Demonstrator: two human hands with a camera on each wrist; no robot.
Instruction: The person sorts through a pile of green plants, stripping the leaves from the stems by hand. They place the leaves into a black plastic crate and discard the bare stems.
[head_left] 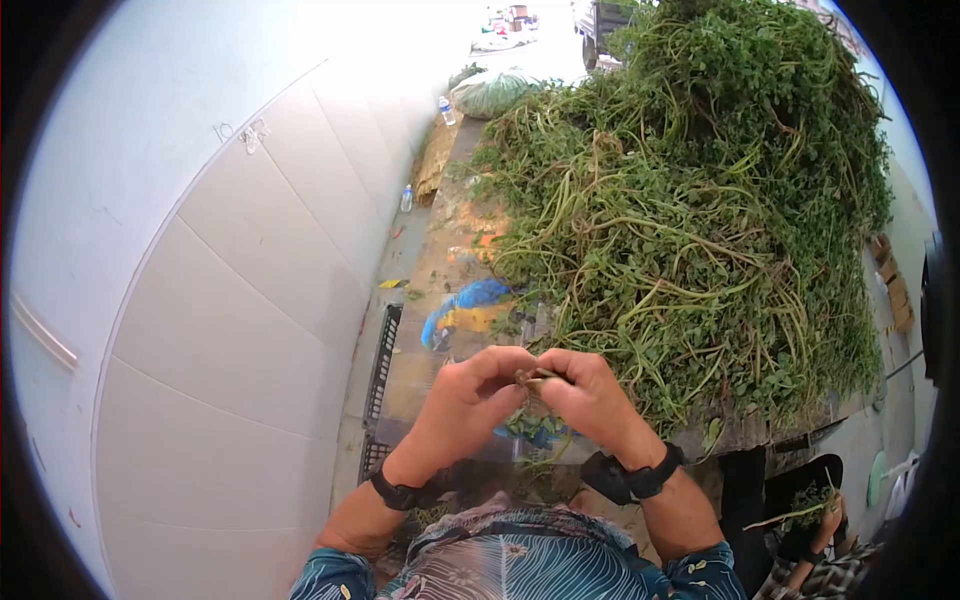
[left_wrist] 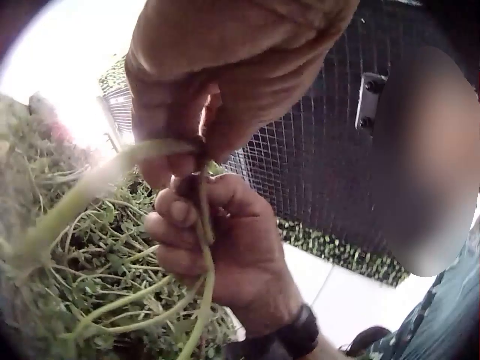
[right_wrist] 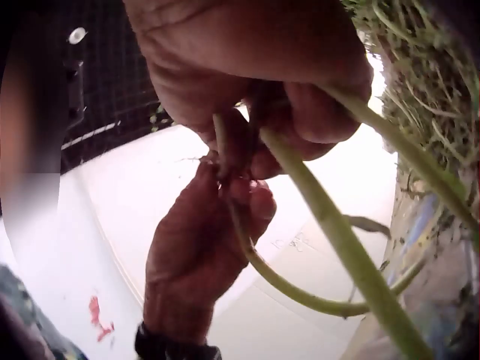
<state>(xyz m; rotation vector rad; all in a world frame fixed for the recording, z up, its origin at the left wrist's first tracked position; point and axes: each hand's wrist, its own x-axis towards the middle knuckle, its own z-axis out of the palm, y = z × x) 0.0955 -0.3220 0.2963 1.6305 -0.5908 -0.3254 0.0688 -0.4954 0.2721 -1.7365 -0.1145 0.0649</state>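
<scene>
Above the near edge of the table, my left hand (head_left: 470, 395) and right hand (head_left: 595, 400) meet at the fingertips. Between them is a green plant stem (right_wrist: 330, 225), thick and pale. My left fingers pinch its dark end from above in the left wrist view, where the right hand (left_wrist: 232, 247) grips just below. Thinner stems (left_wrist: 202, 300) trail down from the same spot. In the right wrist view, the left hand (right_wrist: 199, 247) pinches a curved thin stem (right_wrist: 300, 296) close to the right fingers. A few loose leaves (head_left: 535, 425) lie under the hands.
A large heap of leafy green stems (head_left: 680, 260) covers the table's right side and rises high at the back. A white wall (head_left: 230, 300) runs along the left. Black crates (head_left: 383, 360) stand beside the table. Another person's hand (head_left: 830, 515) holds stems at lower right.
</scene>
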